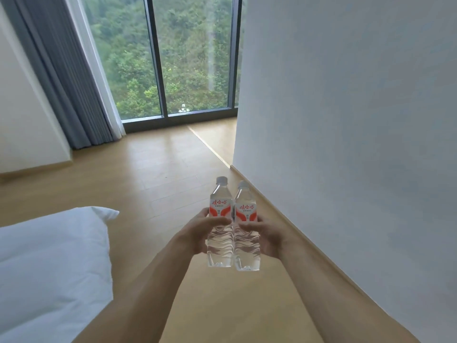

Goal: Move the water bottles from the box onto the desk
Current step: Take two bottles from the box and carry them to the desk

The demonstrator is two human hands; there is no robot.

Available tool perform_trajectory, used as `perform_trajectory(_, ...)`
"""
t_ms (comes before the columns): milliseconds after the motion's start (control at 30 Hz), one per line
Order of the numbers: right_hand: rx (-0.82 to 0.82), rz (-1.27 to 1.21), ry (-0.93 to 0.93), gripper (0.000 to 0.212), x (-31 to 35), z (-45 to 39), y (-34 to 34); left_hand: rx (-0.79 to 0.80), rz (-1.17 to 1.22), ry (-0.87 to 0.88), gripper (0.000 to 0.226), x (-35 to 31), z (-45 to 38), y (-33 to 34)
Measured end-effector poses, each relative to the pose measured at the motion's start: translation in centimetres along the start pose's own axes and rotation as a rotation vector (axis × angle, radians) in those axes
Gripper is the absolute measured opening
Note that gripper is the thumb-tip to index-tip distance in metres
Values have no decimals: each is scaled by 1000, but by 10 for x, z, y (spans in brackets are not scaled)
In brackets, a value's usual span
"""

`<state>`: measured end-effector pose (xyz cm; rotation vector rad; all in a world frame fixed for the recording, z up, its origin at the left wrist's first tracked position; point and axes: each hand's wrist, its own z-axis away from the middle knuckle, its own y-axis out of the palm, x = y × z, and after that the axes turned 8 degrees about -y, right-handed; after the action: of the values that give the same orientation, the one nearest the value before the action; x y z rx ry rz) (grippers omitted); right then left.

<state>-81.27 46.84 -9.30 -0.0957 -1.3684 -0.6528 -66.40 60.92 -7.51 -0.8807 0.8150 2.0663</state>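
2 hands carry the load: the left hand (197,233) grips the left bottle (220,229) around its ribbed middle, and the right hand (265,237) grips the right bottle (247,233) the same way. Both bottles stand upright, capped, sides touching, held out over the wooden floor (153,174). A white duvet (52,263) lies to the left, a plain wall (346,120) to the right, a window (173,58) ahead. This looks like the carrying step (neither box nor desk is in view). Next comes finding the desk and setting both bottles down on their bases.
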Motion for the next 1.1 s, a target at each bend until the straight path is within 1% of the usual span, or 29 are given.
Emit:
perform_trajectory(100, 54, -9, 28, 57, 0, -36, 9, -18, 41, 19, 60, -11, -10, -23)
perform_trajectory(200, 122, -18, 51, 48, 1, -77, 16, -48, 57, 51, 63, -22, -25, -44)
perform_trajectory(300, 207, -21, 76, 47, 8, -125, 22, -172, 68, 79, 64, -39, -48, -63)
perform_trajectory(400, 277, -4, 90, 42, 17, -180, 22, -236, 139, 117, 66, -59, -81, -84)
perform_trajectory(467, 316, 22, 88, 45, 26, -216, 18, -305, 163, 135, 69, -78, -101, -93)
perform_trajectory(533, 337, 44, 91, 53, 37, -251, 14, -359, 194, 138, 70, -99, -118, -100)
perform_trajectory(600, 369, 52, 86, 52, 51, -282, 10, -392, 218, 118, 72, -121, -135, -106)
perform_trajectory(700, 422, 67, 70, 43, 72, -325, 2, -418, 253, 102, 74, -153, -159, -116)
perform_trajectory(900, 472, 78, 82, 48, 98, -394, -2, -466, 299, 127, 75, -200, -201, -133)
perform_trajectory(1000, 504, 68, 100, 35, 104, -424, 4, -489, 325, 163, 75, -215, -218, -148)
perform_trajectory(1100, 518, 61, 111, 28, 107, -455, 14, -526, 320, 186, 70, -228, -232, -166)
